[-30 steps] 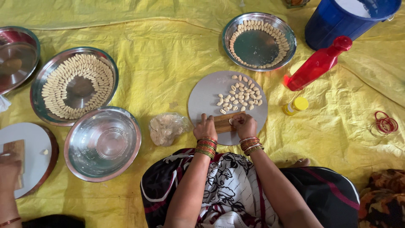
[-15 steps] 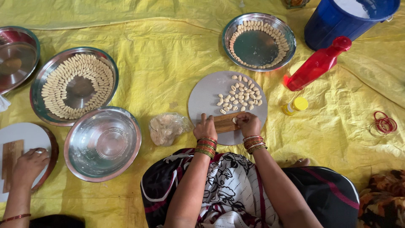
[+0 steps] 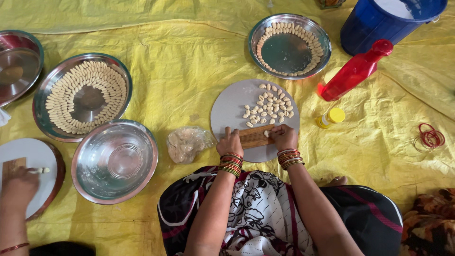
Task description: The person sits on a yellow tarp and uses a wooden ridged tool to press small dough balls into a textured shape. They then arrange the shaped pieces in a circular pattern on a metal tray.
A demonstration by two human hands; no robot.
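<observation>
My left hand (image 3: 230, 142) covers the near end of the wooden block (image 3: 253, 136), and my right hand (image 3: 283, 137) hides most of the dough piece (image 3: 267, 133) pressed there. I can't tell what the plastic bag (image 3: 187, 143) holds. The blue bucket (image 3: 379, 21) and the steel plate (image 3: 16, 66) at far left run off the frame, as does another person's hand (image 3: 19, 189).

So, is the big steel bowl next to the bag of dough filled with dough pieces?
No, the big steel bowl beside the bag of dough shows only its bare shiny inside.
</observation>
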